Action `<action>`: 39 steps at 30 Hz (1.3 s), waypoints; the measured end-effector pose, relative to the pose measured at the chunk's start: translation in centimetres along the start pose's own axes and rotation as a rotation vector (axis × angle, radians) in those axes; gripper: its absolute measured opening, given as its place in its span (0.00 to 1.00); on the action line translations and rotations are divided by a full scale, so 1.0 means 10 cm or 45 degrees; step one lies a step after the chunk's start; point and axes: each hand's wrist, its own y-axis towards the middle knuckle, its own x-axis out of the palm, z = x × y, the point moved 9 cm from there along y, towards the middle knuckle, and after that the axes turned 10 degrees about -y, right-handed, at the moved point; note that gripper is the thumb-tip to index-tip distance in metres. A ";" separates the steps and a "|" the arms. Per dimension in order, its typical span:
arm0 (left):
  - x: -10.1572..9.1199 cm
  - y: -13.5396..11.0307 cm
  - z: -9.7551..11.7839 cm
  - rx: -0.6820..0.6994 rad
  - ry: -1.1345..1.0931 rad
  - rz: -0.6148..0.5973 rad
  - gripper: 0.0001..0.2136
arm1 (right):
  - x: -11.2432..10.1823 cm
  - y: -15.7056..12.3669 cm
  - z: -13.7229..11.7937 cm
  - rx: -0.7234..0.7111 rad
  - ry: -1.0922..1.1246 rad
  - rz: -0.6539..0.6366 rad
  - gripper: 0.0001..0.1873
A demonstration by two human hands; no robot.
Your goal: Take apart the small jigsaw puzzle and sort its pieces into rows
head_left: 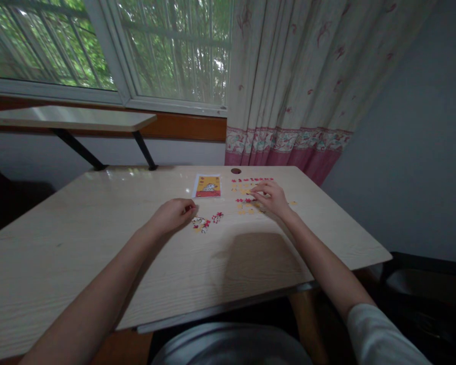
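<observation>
My left hand (178, 212) is closed, its fingertips pressed together just above the table. Whatever it may hold is hidden. Beside those fingertips lies a loose heap of jigsaw puzzle pieces (200, 223) in white, red and yellow, and a smaller cluster (217, 217) sits to its right. My right hand (269, 196) pinches at a yellow puzzle piece (246, 191) among rows of sorted pieces. A red row (253, 180) runs along the back, with yellow and red rows nearer me, partly covered by the hand. Between the hands, farther back, lies a picture card (207, 186) with a white cartoon animal on yellow and red.
The pale wooden table (167, 284) has a round cable hole (236, 171) at its back edge. A raised shelf (72, 117) on black legs stands at the back left. Behind are a window (175, 50) and a curtain (289, 76). A dark chair (425, 294) is at the right.
</observation>
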 end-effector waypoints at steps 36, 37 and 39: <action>0.22 0.01 -0.10 0.051 -0.159 -0.305 0.12 | 0.41 -0.82 1.28 0.760 0.306 -1.305 0.17; 0.22 0.01 -0.10 0.058 -0.160 -0.308 0.12 | 0.40 -0.82 1.27 0.760 0.306 -1.303 0.16; 0.22 0.01 -0.09 0.069 -0.159 -0.311 0.12 | 0.40 -0.82 1.27 0.757 0.303 -1.304 0.16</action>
